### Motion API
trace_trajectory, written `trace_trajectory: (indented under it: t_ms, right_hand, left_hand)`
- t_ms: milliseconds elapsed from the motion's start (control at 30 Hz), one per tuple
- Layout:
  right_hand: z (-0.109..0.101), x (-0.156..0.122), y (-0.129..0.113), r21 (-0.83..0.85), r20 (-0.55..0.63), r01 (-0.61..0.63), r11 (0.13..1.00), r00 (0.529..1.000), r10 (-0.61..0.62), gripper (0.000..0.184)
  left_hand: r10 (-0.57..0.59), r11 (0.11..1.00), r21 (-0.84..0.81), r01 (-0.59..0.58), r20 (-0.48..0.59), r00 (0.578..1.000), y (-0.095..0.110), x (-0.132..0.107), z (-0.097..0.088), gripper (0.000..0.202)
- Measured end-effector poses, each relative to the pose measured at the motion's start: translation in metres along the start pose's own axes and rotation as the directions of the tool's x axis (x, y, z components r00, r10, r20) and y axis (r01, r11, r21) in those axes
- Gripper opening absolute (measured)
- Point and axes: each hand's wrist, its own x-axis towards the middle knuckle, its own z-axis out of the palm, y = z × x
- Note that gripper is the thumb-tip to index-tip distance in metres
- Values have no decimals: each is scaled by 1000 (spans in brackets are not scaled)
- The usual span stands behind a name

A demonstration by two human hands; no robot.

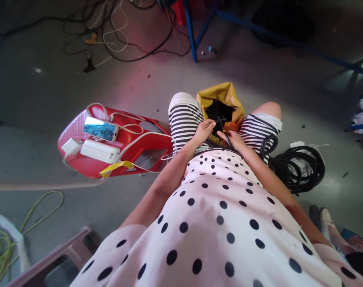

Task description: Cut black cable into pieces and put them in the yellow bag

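Observation:
I sit with a yellow bag (226, 93) of small black parts (219, 111) between my knees. My left hand (204, 130) is closed in a pinch on a small black part at the bag's mouth. My right hand (233, 139) is closed around a thin black cable (267, 145) that runs off to my right. The two hands nearly touch over my lap, just in front of the bag. What exactly the fingertips join is too small to make out.
A red plastic stool (133, 145) at my left carries a phone (100, 129), a white power bank (100, 151) and white leads. Coils of black cable (301, 167) lie on the floor at my right. Loose wires (121, 36) and a blue metal frame (196, 36) stand ahead.

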Motion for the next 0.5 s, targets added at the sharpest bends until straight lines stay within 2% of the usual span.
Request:
trace_trajectory:
  t_ms: [267, 500]
  right_hand:
    - [1, 3, 2, -105, -15, 29, 994, 999, -31, 73]
    - [2, 4, 6, -144, -85, 27, 989, 996, -39, 75]
  left_hand:
    - [-10, 999, 32, 8, 61, 998, -3, 4, -2, 15]
    - [-20, 999, 33, 19, 48, 999, -2, 5, -3, 13]
